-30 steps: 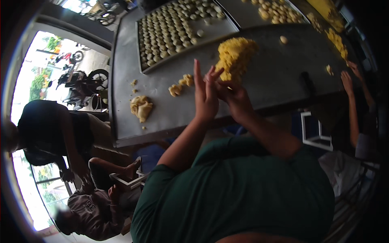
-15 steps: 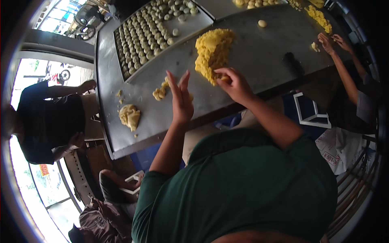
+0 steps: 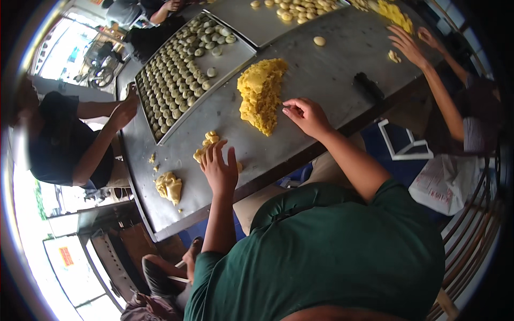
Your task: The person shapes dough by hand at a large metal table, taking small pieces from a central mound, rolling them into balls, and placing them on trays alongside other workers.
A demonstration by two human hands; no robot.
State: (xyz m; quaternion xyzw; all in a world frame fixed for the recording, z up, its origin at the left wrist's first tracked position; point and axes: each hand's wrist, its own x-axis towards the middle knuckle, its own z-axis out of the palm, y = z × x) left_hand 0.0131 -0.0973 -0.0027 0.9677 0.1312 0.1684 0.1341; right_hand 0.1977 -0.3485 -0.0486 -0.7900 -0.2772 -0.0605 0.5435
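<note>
My left hand (image 3: 219,166) hovers over or touches a cluster of small pale dough pieces (image 3: 211,137), fingers bent but apart. A small round piece (image 3: 239,167) lies beside it, and a lump of pale dough (image 3: 168,187) sits to its left. My right hand (image 3: 305,116) is just right of a crumbly yellow mound (image 3: 261,93), fingers loosely bent and apart, with nothing visible in them. Beyond, a metal tray (image 3: 225,66) holds rows of round filled dough balls on the steel table (image 3: 326,75).
A co-worker (image 3: 64,139) grips the tray's left side. Another co-worker's hands (image 3: 407,45) are at the right near more yellow filling (image 3: 396,16). A second tray (image 3: 257,29) is at the back, a black object (image 3: 368,85) on the right. A person (image 3: 160,283) sits lower left.
My hands, earlier close together, have moved apart; my left now reaches toward the small pieces, my right has left the mound. The left co-worker has reached up to the tray. The view has shifted.
</note>
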